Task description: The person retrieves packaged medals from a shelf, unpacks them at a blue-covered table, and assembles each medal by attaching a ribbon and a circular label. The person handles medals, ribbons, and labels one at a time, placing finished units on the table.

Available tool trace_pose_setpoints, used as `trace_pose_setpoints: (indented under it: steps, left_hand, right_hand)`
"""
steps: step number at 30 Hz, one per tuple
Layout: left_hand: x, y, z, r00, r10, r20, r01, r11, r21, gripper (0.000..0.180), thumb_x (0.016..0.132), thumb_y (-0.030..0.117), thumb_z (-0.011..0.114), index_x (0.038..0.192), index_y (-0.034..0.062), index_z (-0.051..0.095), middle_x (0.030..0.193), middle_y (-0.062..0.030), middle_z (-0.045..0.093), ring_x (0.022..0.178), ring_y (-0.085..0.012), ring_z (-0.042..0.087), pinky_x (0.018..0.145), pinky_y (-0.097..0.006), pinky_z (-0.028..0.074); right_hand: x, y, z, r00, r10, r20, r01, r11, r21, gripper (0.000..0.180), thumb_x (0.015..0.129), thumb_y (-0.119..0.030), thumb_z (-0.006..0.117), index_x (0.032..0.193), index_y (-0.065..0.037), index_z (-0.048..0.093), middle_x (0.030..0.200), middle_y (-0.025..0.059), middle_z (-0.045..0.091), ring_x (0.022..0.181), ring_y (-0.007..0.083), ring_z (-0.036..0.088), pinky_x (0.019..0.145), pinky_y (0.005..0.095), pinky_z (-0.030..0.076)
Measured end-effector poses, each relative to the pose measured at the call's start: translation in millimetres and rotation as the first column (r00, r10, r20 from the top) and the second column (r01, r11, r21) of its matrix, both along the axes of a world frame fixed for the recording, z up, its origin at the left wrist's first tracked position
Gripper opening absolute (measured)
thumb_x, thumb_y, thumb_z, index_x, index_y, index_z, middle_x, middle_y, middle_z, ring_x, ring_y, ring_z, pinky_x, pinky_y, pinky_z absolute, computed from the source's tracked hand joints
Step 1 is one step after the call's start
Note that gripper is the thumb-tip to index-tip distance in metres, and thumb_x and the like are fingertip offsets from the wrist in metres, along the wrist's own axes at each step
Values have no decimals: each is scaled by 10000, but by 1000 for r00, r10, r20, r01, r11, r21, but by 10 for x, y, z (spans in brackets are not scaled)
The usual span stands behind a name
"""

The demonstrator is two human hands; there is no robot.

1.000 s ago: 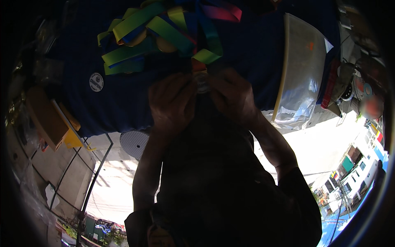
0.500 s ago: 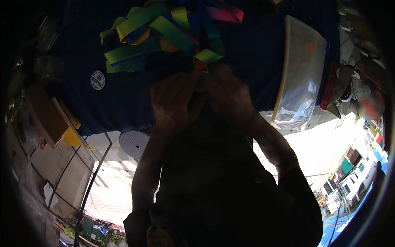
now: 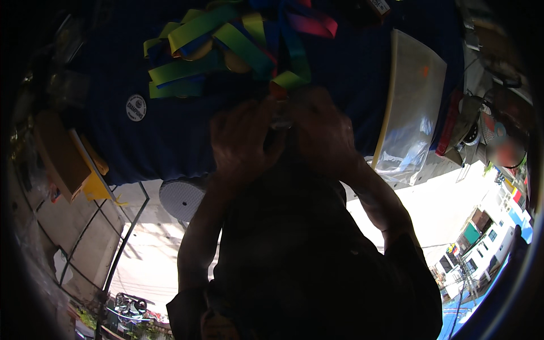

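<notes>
At the near side of the dark blue cloth, my left hand [image 3: 242, 135] and my right hand [image 3: 324, 127] meet with curled fingers. Between their fingertips they grip a medal [image 3: 281, 120], small and shiny; shadow hides most of its detail. Its ribbon [image 3: 292, 78], green with a red-orange end, runs away from the fingers to the far side. Just beyond lies a tangle of green, blue and pink ribbons [image 3: 201, 28], with gold medals [image 3: 235, 62] partly covered among them. A round white sticker [image 3: 136, 107] with dark print lies to the left of my left hand.
To the right lies a clear plastic sheet or bag [image 3: 411, 102] with a yellowish edge. Brown cardboard [image 3: 59, 153] and a yellow piece stand at the left edge. A round grey perforated seat [image 3: 182, 201] is below the table edge. Another person [image 3: 504, 153] is at the far right.
My hands have shifted slightly, the right one outward, and the shiny medal between the fingertips shows more plainly. The whole view has moved a little; the ribbons lie as before.
</notes>
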State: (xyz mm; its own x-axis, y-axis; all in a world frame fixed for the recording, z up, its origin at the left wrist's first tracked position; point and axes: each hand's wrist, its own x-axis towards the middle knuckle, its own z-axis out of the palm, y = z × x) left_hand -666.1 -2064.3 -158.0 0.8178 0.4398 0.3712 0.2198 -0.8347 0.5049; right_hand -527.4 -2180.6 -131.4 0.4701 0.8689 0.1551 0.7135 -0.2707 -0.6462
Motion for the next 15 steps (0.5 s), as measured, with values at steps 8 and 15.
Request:
trace_pose_setpoints:
  steps: [8,15]
  left_hand:
    - [-34,11,26,1000,19,-18,-21,995,-101,491,774,178,811,1231,43,695,1186,-118,713,1154,-298,660,967,-455,455]
    - [-32,14,47,999,17,-39,-20,997,-74,403,839,63,729,1240,69,683,1267,-84,698,1244,-303,621,1004,-455,423]
  right_hand:
    - [25,55,-16,986,112,-120,-110,994,28,284,861,21,623,1111,-85,709,1065,137,665,907,337,702,736,429,588]
    - [411,167,251,958,287,14,-286,944,164,211,851,14,679,1048,-50,718,997,152,707,896,377,690,791,430,564]
